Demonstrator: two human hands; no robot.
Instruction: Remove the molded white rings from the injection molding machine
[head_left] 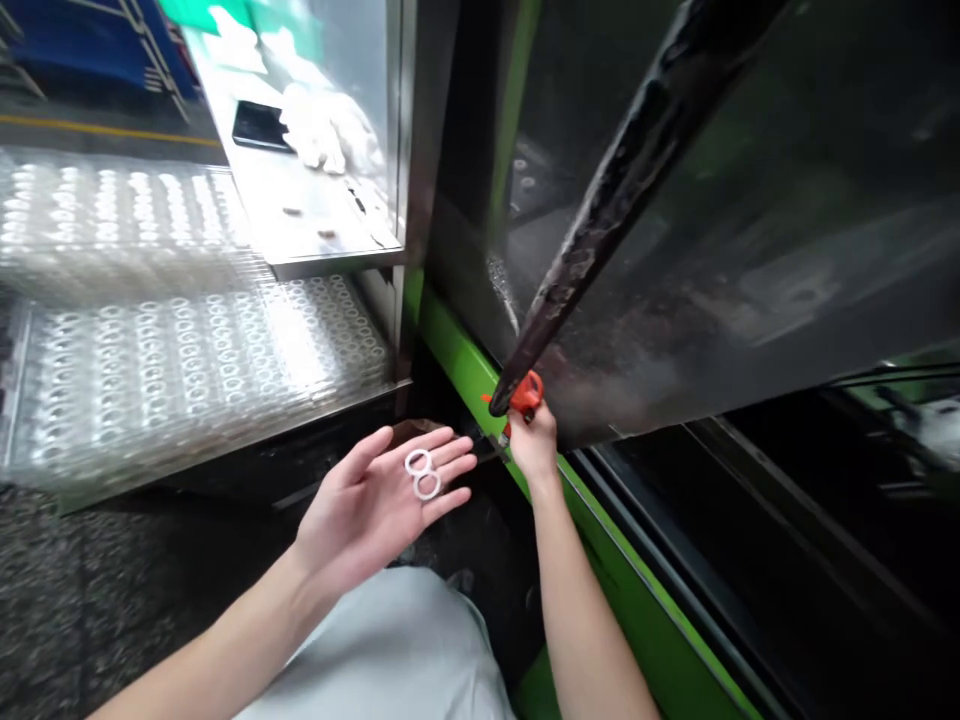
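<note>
My left hand (382, 505) is held palm up with its fingers spread. Two small white rings (422, 475), side by side and touching, lie on its fingers. My right hand (534, 440) is closed around an orange-red tool (527, 394) beside the green machine edge. Only the tool's upper part shows above the fingers; the rest is hidden by the hand. Just above it ends a dark, worn bar (592, 230) that slants up to the right.
At left, clear trays (180, 360) of white ring-like parts are stacked. A metal shelf (300, 225) bears a black flat object (261, 125) and white gloves or cloth (322, 125). A green machine frame (457, 350) and a large dark panel (750, 290) stand at right.
</note>
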